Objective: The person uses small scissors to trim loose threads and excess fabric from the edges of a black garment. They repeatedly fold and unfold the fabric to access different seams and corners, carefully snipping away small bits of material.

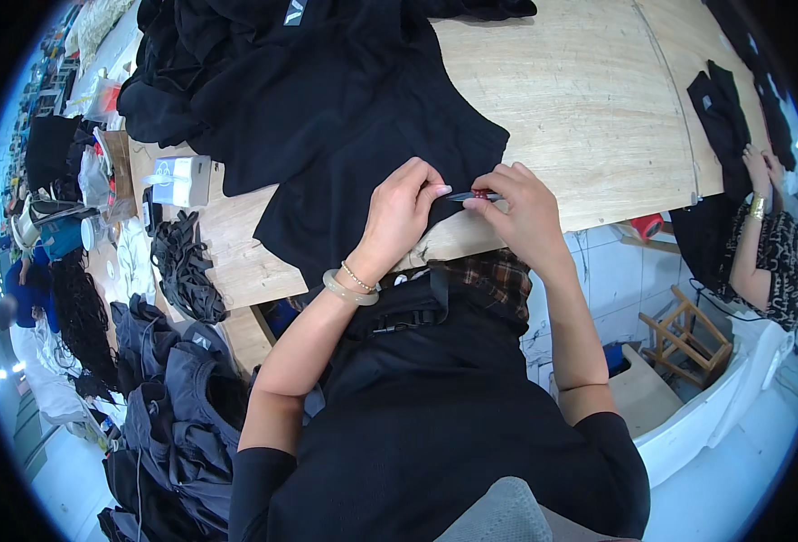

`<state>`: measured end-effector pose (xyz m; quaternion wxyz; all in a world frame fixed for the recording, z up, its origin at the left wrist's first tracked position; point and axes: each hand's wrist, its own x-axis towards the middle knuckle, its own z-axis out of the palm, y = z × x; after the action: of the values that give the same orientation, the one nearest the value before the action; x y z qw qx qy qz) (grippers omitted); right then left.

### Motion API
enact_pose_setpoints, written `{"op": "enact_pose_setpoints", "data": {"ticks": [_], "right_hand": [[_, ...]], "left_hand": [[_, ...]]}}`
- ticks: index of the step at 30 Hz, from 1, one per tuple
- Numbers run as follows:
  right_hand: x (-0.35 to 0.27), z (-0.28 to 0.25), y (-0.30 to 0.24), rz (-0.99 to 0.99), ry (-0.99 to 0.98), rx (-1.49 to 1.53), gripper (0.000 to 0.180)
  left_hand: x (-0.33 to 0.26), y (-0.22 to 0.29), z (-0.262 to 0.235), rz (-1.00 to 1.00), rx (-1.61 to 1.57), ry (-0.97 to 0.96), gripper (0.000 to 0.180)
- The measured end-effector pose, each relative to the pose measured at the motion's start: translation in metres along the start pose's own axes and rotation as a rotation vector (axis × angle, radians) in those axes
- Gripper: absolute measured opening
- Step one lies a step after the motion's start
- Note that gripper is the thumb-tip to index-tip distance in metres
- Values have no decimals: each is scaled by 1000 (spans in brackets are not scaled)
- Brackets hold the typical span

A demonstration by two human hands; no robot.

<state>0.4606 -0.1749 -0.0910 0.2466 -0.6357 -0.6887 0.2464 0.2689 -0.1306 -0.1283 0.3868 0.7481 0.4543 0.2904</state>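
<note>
Between left fingers [436, 191], apparently pinching the edge of a black cloth garment [327, 126], and in right fingers [507, 187], gripping red-handled metal snips [482, 193], likely steadying cloth beside blades.

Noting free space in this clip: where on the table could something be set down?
Mainly the pale table right of the black garment, beyond the right hand; a smaller patch between garment and dark straps. Crowded: the left side, with white packet and white cloth.

head-worn fisheye view faces down from close above the torso [417, 425], lower centre; left hand [405, 203] and right hand [524, 210] near, mid-frame; table [571, 99] farther, upper right.
</note>
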Motion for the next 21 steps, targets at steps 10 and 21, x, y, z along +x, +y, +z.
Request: {"op": "enact_pose_setpoints", "data": {"ticks": [10,21], "right_hand": [[1,3,1,2,1,34,18],[-14,11,36,452,95,489,30]], "left_hand": [[1,3,-2,-22,-40,3,9],[-6,9,0,148,160,10,36]]}}
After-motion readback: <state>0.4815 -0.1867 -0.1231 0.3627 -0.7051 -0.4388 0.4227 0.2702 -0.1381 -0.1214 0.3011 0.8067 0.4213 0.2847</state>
